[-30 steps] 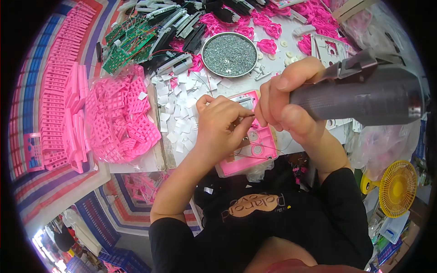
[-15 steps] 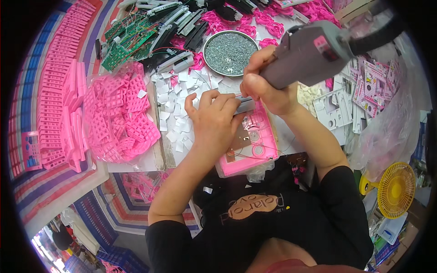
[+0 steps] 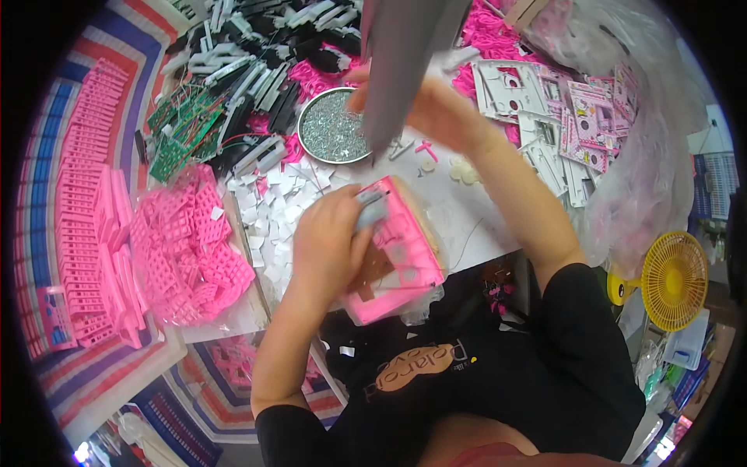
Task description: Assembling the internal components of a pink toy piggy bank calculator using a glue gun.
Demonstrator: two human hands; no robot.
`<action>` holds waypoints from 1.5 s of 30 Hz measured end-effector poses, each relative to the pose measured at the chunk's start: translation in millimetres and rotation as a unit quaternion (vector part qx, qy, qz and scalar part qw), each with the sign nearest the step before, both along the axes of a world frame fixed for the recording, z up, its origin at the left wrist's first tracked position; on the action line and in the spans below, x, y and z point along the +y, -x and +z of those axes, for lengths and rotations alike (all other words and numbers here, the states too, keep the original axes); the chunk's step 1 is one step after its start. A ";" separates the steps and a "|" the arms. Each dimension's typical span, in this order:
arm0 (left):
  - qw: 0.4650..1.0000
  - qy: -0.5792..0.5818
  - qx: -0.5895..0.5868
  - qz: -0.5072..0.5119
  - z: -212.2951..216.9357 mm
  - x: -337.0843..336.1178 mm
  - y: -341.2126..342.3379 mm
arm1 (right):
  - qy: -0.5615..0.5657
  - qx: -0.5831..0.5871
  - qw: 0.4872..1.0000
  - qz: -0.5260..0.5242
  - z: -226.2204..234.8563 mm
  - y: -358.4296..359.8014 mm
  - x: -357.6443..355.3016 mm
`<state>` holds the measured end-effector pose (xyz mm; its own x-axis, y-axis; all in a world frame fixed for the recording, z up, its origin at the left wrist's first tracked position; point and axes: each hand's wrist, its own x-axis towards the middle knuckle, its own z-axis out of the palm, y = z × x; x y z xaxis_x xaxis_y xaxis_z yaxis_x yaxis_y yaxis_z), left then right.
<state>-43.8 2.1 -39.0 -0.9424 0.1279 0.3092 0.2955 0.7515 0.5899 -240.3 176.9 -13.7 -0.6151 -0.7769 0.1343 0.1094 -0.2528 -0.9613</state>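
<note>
My left hand [image 3: 331, 237] is closed on the upper left side of a pink plastic casing [image 3: 424, 265], its fingers over a grey plastic block [image 3: 371, 210] fitted at the casing's edge. A brown board [image 3: 378, 268] lies inside the casing. A grey electric screwdriver [image 3: 405, 70] hangs large in the foreground, its tip just right of a round tray of small metal screws [image 3: 331, 128]. My right hand [image 3: 443, 109] is stretched behind the screwdriver, with blurred fingertips at the tray's right rim. The screwdriver hides part of that hand, so its grip cannot be made out.
White paper squares [image 3: 288, 187] are scattered left of the casing. A bag of pink keypads [image 3: 191, 249] stands beside them. Green circuit boards [image 3: 183, 128] and black-and-white parts [image 3: 261, 93] pile up behind. Printed panels [image 3: 587, 124] lie right; a yellow fan [image 3: 675, 280] stands lower right.
My right hand has gone from gripping the screwdriver to reaching leftward behind it, by the screw tray. The screwdriver has swung left and upright. The casing has turned and shifted slightly left with my left hand.
</note>
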 end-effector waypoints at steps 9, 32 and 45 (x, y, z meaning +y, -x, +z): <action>0.959 0.008 -0.246 0.142 100.2 -105.6 -186.6 | -0.539 0.576 0.585 -0.189 -44.2 164.2 145.9; 0.981 0.134 -0.058 -0.129 -24.2 44.5 -75.8 | -0.343 0.577 0.740 0.045 -32.9 -115.3 33.4; 0.870 0.135 0.062 0.470 86.5 -328.9 32.7 | -0.316 0.574 0.753 0.070 -27.3 -111.3 21.3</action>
